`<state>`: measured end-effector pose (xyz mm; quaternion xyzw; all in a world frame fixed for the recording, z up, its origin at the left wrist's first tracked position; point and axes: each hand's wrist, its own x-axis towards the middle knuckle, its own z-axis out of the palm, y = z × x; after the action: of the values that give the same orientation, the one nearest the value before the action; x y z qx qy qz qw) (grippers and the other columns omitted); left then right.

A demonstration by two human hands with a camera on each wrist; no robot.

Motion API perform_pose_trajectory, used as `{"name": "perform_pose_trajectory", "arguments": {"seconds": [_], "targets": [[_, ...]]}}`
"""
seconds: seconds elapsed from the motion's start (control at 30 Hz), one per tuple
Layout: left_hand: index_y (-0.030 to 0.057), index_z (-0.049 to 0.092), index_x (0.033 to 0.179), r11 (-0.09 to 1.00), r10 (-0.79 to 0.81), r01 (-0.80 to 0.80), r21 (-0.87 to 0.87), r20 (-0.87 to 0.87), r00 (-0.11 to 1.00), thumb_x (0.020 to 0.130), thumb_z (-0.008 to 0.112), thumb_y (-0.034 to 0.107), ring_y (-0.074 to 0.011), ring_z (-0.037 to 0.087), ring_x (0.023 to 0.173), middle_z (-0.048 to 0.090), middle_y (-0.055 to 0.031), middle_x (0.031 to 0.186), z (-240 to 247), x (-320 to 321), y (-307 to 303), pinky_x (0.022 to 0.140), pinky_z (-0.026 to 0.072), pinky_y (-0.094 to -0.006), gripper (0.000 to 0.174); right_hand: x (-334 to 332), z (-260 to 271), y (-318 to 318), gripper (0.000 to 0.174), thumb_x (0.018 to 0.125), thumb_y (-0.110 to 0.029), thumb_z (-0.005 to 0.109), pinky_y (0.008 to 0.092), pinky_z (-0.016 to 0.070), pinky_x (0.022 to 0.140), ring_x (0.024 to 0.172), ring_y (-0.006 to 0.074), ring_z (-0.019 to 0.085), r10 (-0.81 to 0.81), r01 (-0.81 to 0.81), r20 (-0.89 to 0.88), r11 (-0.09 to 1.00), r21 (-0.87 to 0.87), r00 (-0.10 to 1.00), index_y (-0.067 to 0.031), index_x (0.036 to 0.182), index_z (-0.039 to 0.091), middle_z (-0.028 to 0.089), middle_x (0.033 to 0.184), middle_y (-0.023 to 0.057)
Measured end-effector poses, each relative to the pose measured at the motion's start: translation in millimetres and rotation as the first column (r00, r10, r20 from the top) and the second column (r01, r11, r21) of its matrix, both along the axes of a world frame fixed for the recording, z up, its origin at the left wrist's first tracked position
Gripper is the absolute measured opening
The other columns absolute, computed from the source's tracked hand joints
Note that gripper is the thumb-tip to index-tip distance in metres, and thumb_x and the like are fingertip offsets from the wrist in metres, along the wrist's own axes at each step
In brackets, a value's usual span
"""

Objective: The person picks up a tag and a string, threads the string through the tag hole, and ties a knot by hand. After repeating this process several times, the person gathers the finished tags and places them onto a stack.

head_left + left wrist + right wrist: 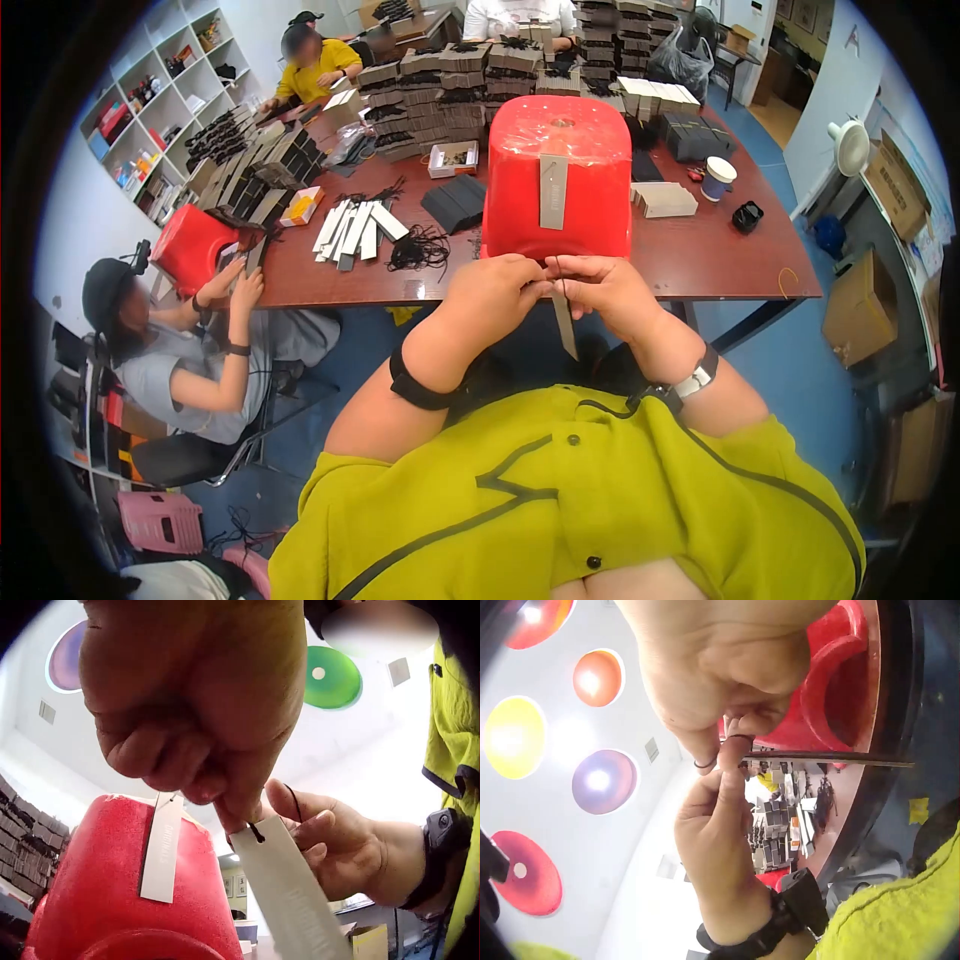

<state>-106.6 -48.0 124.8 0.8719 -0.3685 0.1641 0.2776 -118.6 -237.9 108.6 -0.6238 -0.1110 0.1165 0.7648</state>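
Note:
Just in front of the table edge, a grey hang tag [566,328] hangs between my two hands. My left hand [488,305] pinches its top end near the hole, where a black cord [257,832] is looped through. My right hand [622,302] pinches that cord between thumb and forefinger, and the cord curves over the fingertips in the right wrist view. The tag's face shows pale printed lettering in the left wrist view. Right beyond the hands, an upturned red plastic stool [515,215] stands on the table with another grey tag [552,192] lying against it.
White tags [352,232] and a tangle of black cords [420,248] lie left of the stool on the table [720,260]. Stacks of tags [430,95] rise behind. A paper cup [717,180] stands right. A seated person [200,370] works at left.

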Motion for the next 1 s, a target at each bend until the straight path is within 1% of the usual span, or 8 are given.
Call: {"name": "perform_pose_trajectory", "arguments": {"seconds": [0.2,0.3,0.37,0.47,0.5,0.63,0.77,1.0], "targets": [[0.0049,0.062,0.081,0.983,-0.074,0.062,-0.175,-0.058,0.996,0.076,0.063,0.010,-0.0265,0.060,0.071,0.060,-0.0104,0.075,-3,-4,-9,0.061,0.0467,-0.0326,0.007,-1,4,-5,0.029,0.080,-0.011,0.065,0.0180,0.0407,0.056,0.062,0.0064,0.053,0.175,-0.178,-0.032,0.972,-0.156,0.984,-0.0009,0.107,0.062,0.064,0.083,0.0012],[0.0022,0.063,0.081,0.945,-0.147,0.045,-0.324,-0.297,0.944,0.081,0.061,0.008,-0.0173,0.059,0.069,0.060,-0.0065,0.072,-2,-2,-12,0.063,0.0462,-0.0285,0.006,3,6,-9,0.023,0.080,-0.012,0.066,0.0171,0.0376,0.053,0.060,0.0055,0.052,0.207,-0.209,-0.042,0.977,-0.035,0.977,-0.0007,0.101,0.065,0.063,0.080,0.0014],[-0.0005,0.061,0.094,0.764,-0.371,-0.037,-0.645,-0.485,0.792,0.086,0.058,0.011,-0.0104,0.054,0.070,0.057,-0.0020,0.073,-14,3,-17,0.065,0.0453,-0.0252,0.014,6,1,-13,0.017,0.081,-0.011,0.065,0.0167,0.0343,0.050,0.059,0.0045,0.049,0.202,-0.217,-0.129,0.970,-0.112,0.971,-0.0013,0.094,0.066,0.062,0.078,0.0018],[-0.0026,0.053,0.107,0.656,-0.497,-0.089,-0.749,-0.518,0.696,0.089,0.056,0.015,-0.0095,0.053,0.073,0.057,-0.0022,0.083,-24,4,-22,0.066,0.0453,-0.0238,0.025,8,-13,-6,0.012,0.081,-0.010,0.064,0.0164,0.0326,0.050,0.058,0.0040,0.045,0.196,-0.194,-0.132,0.981,0.030,0.972,-0.0018,0.089,0.065,0.061,0.075,0.0014],[-0.0014,0.042,0.118,0.757,-0.404,-0.097,-0.647,-0.579,0.708,0.090,0.056,0.017,-0.0105,0.054,0.080,0.055,-0.0050,0.094,-27,6,-21,0.070,0.0448,-0.0226,0.037,7,-13,-5,0.009,0.082,-0.010,0.063,0.0166,0.0336,0.052,0.057,0.0048,0.043,0.190,-0.184,-0.087,0.980,0.073,0.978,-0.0023,0.087,0.064,0.059,0.074,0.0006],[0.0007,0.037,0.121,0.763,-0.535,-0.026,-0.646,-0.653,0.535,0.087,0.058,0.010,-0.0124,0.053,0.091,0.051,-0.0057,0.104,-27,2,-26,0.077,0.0457,-0.0247,0.041,10,-8,-7,0.008,0.082,-0.007,0.062,0.0188,0.0387,0.054,0.062,0.0066,0.050,0.072,-0.071,0.001,0.993,0.089,0.997,-0.0017,0.087,0.062,0.060,0.076,0.0015],[0.0024,0.041,0.117,0.733,-0.592,-0.026,-0.680,-0.657,0.468,0.081,0.059,-0.004,-0.0129,0.054,0.093,0.052,-0.0060,0.106,-51,16,-27,0.081,0.0468,-0.0277,0.041,10,3,-14,0.018,0.079,-0.003,0.063,0.0223,0.0480,0.059,0.068,0.0087,0.057,0.034,-0.036,0.020,0.995,0.092,0.999,-0.0017,0.096,0.057,0.060,0.078,0.0022],[0.0034,0.039,0.118,0.816,-0.552,0.086,-0.572,-0.726,0.409,0.081,0.058,-0.004,-0.0120,0.055,0.086,0.054,-0.0054,0.099,-36,3,-29,0.076,0.0464,-0.0260,0.042,22,7,-33,0.014,0.079,-0.001,0.061,0.0234,0.0482,0.067,0.074,0.0088,0.058,0.038,-0.044,0.079,0.997,0.070,0.996,-0.0067,0.089,0.053,0.059,0.078,0.0003]]}}
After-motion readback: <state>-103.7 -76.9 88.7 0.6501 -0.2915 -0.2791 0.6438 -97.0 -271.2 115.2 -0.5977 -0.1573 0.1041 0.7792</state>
